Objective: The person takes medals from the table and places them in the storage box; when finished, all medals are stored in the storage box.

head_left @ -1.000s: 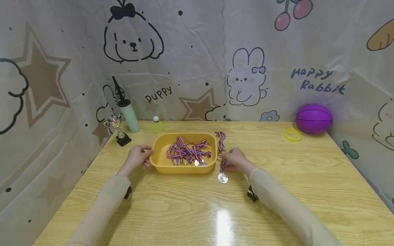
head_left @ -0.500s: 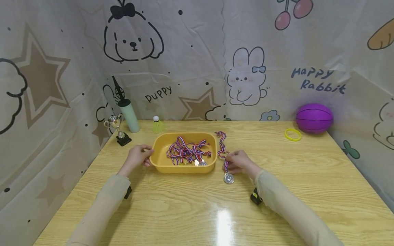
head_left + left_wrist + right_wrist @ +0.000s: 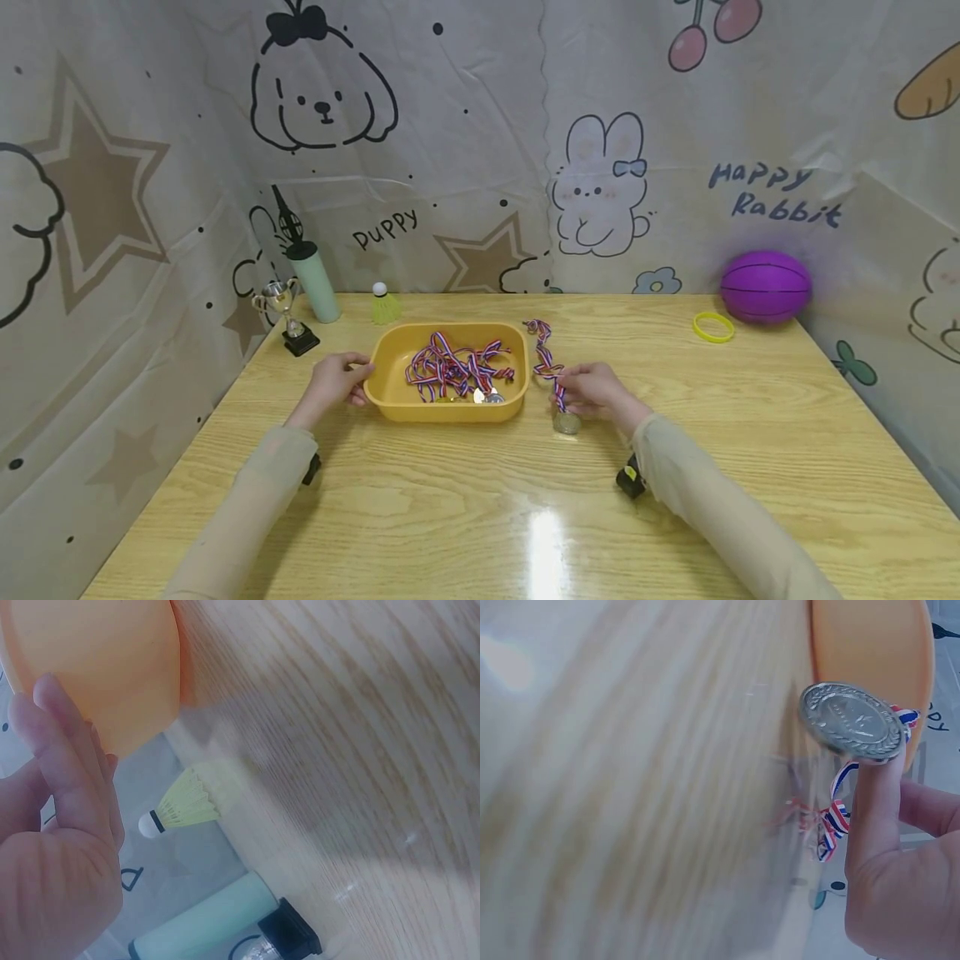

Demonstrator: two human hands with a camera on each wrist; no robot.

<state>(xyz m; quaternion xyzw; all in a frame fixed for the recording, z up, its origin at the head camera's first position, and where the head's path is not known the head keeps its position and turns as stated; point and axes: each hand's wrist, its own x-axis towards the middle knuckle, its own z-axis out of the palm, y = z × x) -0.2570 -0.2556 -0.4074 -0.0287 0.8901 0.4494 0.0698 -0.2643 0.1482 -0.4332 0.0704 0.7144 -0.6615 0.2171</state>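
Note:
A yellow plastic basin [image 3: 450,413] stands on the table, with red, white and blue ribbons [image 3: 450,371] and several medals [image 3: 491,398] heaped inside. My left hand [image 3: 335,380] grips its left rim, thumb at the edge and fingers along the outer wall [image 3: 142,667]. Right of the basin, my right hand [image 3: 596,390] pinches the striped ribbon [image 3: 559,395] of a silver medal [image 3: 853,721]. This medal hangs below my fingers, tilted in the right wrist view. The rest of its ribbon trails back along the table beside the basin.
Behind the basin sits a yellow-green shuttlecock [image 3: 386,307]. A small trophy cup [image 3: 288,312] and a mint-green cylinder with a black top [image 3: 318,283] occupy the back left. At the back right are a yellow ring [image 3: 713,327] and a purple ball [image 3: 766,287] beside the cloth wall.
My right hand has moved a little rightward, drawing the ribbon along. The medal has shifted right and swung from facing the camera to a tilt. My left hand stays on the basin.

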